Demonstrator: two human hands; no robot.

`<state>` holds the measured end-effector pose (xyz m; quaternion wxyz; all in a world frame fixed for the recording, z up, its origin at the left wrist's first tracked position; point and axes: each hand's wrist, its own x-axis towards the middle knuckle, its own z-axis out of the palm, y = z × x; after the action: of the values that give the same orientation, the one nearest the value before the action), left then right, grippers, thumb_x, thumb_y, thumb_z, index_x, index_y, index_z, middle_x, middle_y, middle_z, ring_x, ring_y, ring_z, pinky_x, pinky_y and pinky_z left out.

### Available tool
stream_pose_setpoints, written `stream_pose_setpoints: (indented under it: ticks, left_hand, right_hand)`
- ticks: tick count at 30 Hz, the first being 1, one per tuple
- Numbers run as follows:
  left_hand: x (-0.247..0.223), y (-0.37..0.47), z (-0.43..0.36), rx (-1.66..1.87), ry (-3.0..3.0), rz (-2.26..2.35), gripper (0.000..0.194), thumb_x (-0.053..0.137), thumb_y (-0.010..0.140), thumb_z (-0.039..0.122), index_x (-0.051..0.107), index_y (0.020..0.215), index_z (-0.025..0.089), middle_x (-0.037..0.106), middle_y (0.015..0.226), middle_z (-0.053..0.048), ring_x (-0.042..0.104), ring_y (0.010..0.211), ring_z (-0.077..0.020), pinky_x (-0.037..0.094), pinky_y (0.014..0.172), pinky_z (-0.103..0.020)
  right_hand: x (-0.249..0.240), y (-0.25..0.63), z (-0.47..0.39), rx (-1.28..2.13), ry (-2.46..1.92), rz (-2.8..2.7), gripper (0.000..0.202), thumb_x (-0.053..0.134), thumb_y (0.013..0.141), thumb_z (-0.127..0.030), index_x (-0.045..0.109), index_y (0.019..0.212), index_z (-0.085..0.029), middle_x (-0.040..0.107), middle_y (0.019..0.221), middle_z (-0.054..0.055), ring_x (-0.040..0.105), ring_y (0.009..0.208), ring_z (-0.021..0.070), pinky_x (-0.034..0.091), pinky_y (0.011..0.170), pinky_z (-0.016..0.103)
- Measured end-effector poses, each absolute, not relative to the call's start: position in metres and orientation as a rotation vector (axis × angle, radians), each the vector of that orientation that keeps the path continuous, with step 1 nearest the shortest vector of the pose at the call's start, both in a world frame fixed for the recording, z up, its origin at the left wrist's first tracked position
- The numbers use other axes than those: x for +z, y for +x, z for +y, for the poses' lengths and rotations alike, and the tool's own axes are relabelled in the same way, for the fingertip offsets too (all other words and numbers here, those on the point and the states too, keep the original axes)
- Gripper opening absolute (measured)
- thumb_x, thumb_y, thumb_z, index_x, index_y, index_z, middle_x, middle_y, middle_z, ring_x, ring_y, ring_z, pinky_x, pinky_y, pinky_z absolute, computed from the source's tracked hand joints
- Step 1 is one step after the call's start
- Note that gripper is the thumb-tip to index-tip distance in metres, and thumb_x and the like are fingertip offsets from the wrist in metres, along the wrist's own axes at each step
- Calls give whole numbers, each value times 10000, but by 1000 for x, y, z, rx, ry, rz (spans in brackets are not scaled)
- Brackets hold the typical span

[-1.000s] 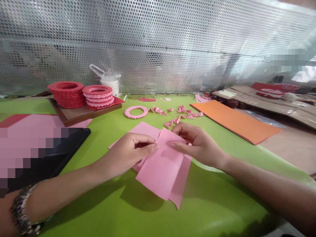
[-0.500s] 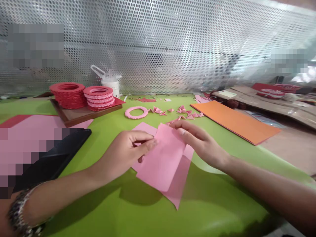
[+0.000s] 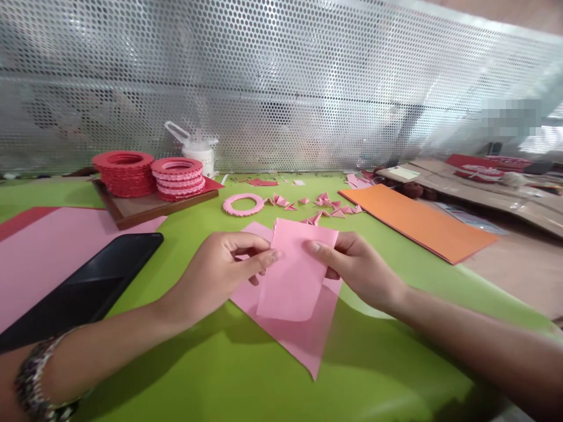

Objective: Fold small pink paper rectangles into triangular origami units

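Note:
Between both hands is a small rectangular piece of pink paper (image 3: 295, 281), raised and tilted toward me. My left hand (image 3: 233, 269) pinches its left edge between thumb and fingers. On the right edge, my right hand (image 3: 358, 266) has its thumb in front and its fingers behind the sheet. Beneath lies a larger pink sheet (image 3: 314, 337) on the green table, partly covered by the held piece. Just beyond the hands are several small folded pink paper triangles (image 3: 336, 205) and a pink scalloped paper ring (image 3: 243, 204).
A brown tray (image 3: 171, 210) at back left bears stacks of red rings (image 3: 123, 176) and pink-and-red rings (image 3: 178, 181). Behind stands a white container (image 3: 200, 155). A black phone-like slab (image 3: 92, 287) lies left on pink paper (image 3: 65, 252). Orange sheets (image 3: 417, 223) and cardboard (image 3: 484, 190) are right.
My right hand has gone from the paper's top right corner to gripping its right edge, thumb in front. The small paper now stands more upright. My left hand keeps its pinch.

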<state>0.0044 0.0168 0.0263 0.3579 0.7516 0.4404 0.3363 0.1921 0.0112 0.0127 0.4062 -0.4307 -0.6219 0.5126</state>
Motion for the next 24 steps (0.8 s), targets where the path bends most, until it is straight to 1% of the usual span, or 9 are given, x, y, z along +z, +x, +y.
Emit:
stream_pose_setpoints:
  ticks: [6,10,13,16,20,24]
  left_hand:
    - [29,6,14,843,1932,1129,240,539,748,278,547,539,160,499,514,37,477,493,-87,421,470,-162]
    - [27,4,14,848,1934,1115,238,546,746,277,527,540,159,495,528,37,497,515,-91,423,483,-162]
    - [25,3,15,853,1945,1127,216,541,750,278,550,567,162,529,556,28,507,528,-99,416,475,-168]
    - [24,2,17,861,1959,1153,202,537,752,282,571,590,167,557,580,21,507,535,-102,405,462,-171]
    - [24,2,17,872,1965,1154,205,540,750,267,558,572,167,538,560,31,492,515,-94,393,461,-171]
    - [25,3,17,880,1975,1157,228,536,761,256,536,554,159,510,535,41,475,501,-83,387,478,-170]
  right_hand:
    - [13,193,12,1274,-1101,-1550,302,577,744,-386,537,599,-124,481,534,-19,406,452,46,306,407,181]
    - [13,193,11,1245,-1083,-1592,314,569,751,-395,519,587,-131,443,509,-33,374,432,42,286,390,182]
    - [13,195,10,1177,-1059,-1668,388,517,781,-442,470,532,-148,401,479,-43,355,414,42,285,380,184]
    - [13,198,11,1073,-1025,-1694,456,416,832,-475,417,500,-163,386,450,-43,389,409,49,309,392,187]
    - [11,199,14,983,-1045,-1739,448,367,872,-428,421,514,-164,420,453,-40,402,405,49,320,400,184]
    - [10,198,14,1003,-1000,-1748,436,352,878,-428,418,535,-167,412,468,-43,398,407,47,325,399,180]
